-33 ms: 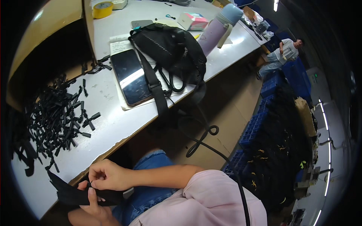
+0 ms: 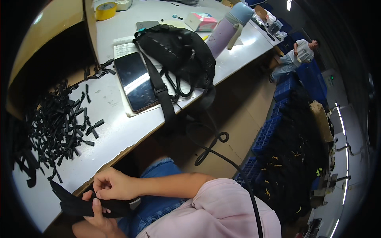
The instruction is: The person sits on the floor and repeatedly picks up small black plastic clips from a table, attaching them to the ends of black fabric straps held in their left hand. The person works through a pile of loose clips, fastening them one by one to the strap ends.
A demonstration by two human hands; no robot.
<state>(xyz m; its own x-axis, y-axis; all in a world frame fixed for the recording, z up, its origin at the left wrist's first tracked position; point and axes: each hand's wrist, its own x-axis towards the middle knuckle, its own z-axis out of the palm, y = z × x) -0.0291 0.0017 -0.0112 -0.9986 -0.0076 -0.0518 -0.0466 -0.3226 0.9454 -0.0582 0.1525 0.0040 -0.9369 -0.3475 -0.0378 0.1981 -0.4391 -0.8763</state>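
Head view | left hand [image 2: 99,219] gripping, right hand [image 2: 118,185] pinching black fabric [image 2: 73,204] | grip not visibly changing since last frame, handling continuing

I get a dim room, with white tube lights [image 2: 347,158] glowing in a line at the right and a lamp [image 2: 289,4] far off. The phone [image 2: 136,81] throws back a hard white streak; the table [image 2: 107,95] shines toward its far end. Shadow darkens the floor [image 2: 242,119] beside it. I lose folds in the near-left black cloth [image 2: 75,203]. Straight edges bow toward my blackened fisheye rim.
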